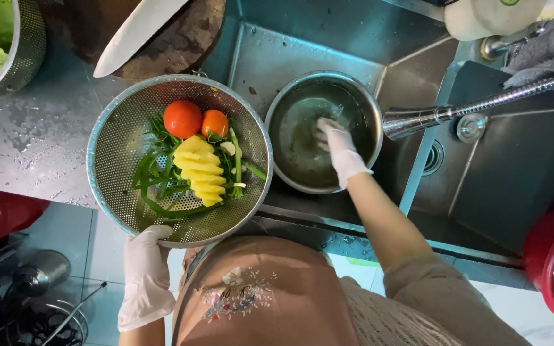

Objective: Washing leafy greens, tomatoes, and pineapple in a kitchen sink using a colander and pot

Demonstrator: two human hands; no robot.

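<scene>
steel colander (120, 138) — gripped at its rim by the left hand (145, 275) — held tomatoes (183, 118), pineapple (201, 170), greens (158, 170); right hand (338, 147) lay open-fingered in a wet bowl (296, 138).

No packages, labels, signs or screens (none visible)

Your round perforated steel colander (120, 144) sits tilted over the sink's edge, holding two red tomatoes (183, 118), a ridged yellow pineapple piece (201, 170) and long green leaves (155, 173). Your round steel bowl (296, 138) stands upright in the sink basin, holding cloudy water.
</scene>
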